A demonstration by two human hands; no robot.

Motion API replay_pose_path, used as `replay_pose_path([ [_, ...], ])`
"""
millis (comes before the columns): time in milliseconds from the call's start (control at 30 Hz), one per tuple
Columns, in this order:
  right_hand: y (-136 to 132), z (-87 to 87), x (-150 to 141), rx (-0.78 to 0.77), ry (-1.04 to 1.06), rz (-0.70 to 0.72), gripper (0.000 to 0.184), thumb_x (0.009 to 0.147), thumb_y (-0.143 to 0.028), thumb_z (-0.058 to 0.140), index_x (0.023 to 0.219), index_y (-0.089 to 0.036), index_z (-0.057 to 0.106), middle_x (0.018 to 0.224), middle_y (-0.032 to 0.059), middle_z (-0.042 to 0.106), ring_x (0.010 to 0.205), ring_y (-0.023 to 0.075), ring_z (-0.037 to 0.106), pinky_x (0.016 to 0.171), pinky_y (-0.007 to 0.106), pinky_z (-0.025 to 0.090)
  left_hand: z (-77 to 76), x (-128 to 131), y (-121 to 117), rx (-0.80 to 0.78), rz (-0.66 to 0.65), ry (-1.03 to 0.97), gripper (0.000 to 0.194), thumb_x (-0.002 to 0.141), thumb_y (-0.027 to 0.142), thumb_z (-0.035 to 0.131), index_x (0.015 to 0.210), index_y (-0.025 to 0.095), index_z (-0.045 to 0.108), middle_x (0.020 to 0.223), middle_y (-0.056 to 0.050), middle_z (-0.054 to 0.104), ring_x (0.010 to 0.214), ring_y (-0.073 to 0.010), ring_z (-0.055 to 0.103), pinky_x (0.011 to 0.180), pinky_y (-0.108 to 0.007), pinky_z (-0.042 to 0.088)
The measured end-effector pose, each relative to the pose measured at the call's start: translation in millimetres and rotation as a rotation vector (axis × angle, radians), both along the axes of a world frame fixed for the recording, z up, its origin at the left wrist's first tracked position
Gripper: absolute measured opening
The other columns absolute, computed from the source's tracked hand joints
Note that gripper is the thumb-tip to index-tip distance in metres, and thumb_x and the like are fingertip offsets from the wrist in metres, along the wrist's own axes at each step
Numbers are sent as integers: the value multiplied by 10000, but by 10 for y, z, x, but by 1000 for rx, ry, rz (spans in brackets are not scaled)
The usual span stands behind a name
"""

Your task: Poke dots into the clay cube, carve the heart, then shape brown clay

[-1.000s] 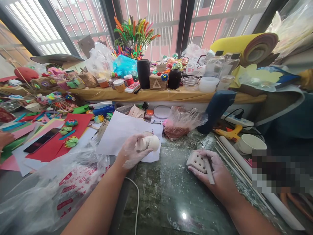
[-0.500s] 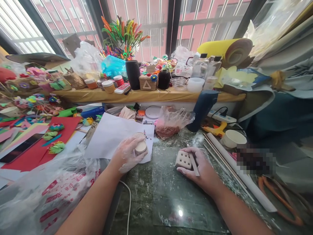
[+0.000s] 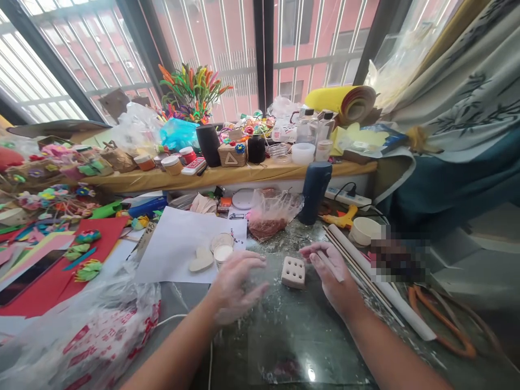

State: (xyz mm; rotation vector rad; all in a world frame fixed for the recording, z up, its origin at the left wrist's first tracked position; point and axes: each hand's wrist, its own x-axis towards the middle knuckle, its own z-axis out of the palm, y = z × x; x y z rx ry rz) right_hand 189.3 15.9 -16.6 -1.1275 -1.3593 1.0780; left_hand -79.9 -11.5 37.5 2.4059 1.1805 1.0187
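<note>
A pale clay block (image 3: 293, 272) with several round holes lies on the green marble table (image 3: 284, 336), between my two hands. My left hand (image 3: 235, 283), dusted white, hovers just left of the block with fingers apart and nothing in it. My right hand (image 3: 333, 273) is just right of the block and holds a thin pale stick (image 3: 327, 265) across its fingers. On the white paper (image 3: 179, 249) beyond my left hand lie a heart-shaped clay piece (image 3: 200, 262) and a small round clay cup (image 3: 222, 252).
A printed plastic bag (image 3: 93, 330) fills the lower left. Red paper (image 3: 52, 271) and a phone (image 3: 24, 276) lie left. Behind the block are a bag of reddish stuff (image 3: 270, 214), a dark bottle (image 3: 314, 192), a glue gun (image 3: 343, 219), a white cup (image 3: 364, 230); a white tube (image 3: 390, 292) and orange scissors (image 3: 442, 319) lie right.
My left hand put the round clay piece down on the paper and came over toward the block. My right hand let go of the block, which now rests on the table, and kept the stick.
</note>
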Motion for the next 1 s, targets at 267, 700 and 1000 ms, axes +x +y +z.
replay_pose_path([
  [267,125,-174,-21,-147,198,-39,465,926,-680,576,1099,-249,609,1063,88,762,976,277,712,892,440,569,-358,756,239,-573,79,-154,942,559,335,976,1394,254,548,1341,-115,639,1237,-338,624,1065,-482,509],
  [700,136,-210,-7,-187,97,-6,458,917,-673,591,1088,-252,646,1049,83,759,964,268,685,912,413,540,150,439,101,-283,206,-405,775,587,454,960,1254,291,601,1193,-72,648,1098,-295,651,985,-454,553],
  [1000,101,-144,-38,-178,98,15,447,909,-654,609,1081,-245,657,1086,92,751,979,265,679,916,400,542,830,-873,832,-361,566,-34,594,719,504,797,1189,197,605,975,-40,718,890,-244,699,799,-367,576],
])
